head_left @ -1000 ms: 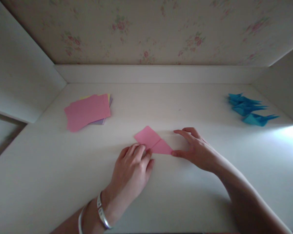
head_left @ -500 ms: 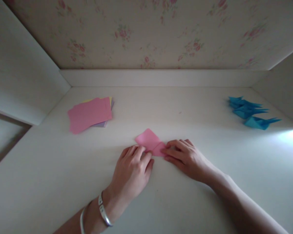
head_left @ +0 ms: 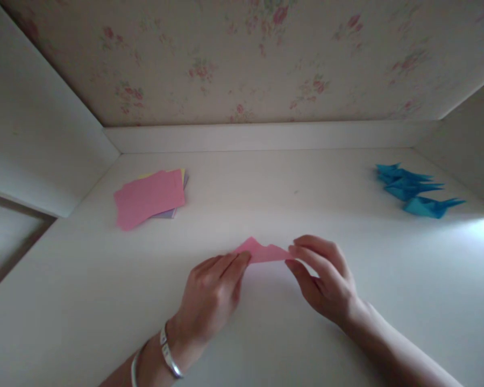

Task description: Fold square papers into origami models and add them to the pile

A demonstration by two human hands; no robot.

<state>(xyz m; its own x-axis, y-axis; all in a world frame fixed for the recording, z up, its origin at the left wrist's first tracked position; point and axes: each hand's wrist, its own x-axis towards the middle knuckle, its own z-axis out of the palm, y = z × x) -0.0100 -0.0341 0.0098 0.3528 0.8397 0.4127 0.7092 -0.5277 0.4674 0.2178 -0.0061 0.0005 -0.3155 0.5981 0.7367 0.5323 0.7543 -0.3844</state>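
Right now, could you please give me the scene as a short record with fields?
Surface: white desk set in an alcove, floral wallpaper behind
Left hand: fingertips pinch the left end of the pink folded paper; bracelets on the wrist
Right hand: fingertips pinch the right tip of the same paper
Paper state: partly folded, its near edge lifted off the desk
Far left: stack of coloured sheets, pink on top, yellow and purple edges showing
Far right: blue folded paper pieces, grouped together

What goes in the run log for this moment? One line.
left hand: holds pink paper | right hand: pinches its other end | blue folds: far right
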